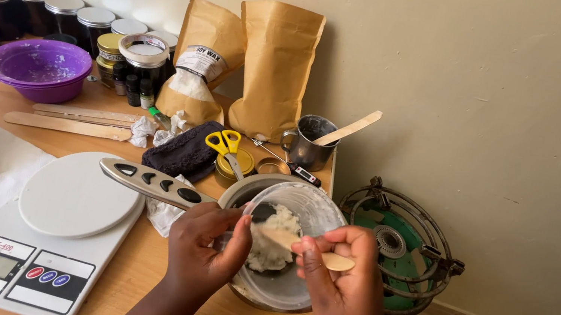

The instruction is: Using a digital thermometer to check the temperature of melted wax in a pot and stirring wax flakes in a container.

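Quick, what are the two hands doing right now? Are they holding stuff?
Left hand: closed, its grip on the rim of the clear bowl.
Right hand: closed, its grip on a wooden stick poking into the white wax.

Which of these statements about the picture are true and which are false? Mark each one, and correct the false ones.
1. The right hand holds a wooden stick over the clear bowl. True.
2. The clear bowl is empty. False: white wax lies in it.
3. The scissors have yellow handles. True.
4. The purple bowl stands on the scale. False: it stands on the table near the jars, and nothing stands on the scale's plate.
5. The metal cup has a wooden stick in it. True.
6. The left hand rests flat on the scale. False: it is at the clear bowl's rim.
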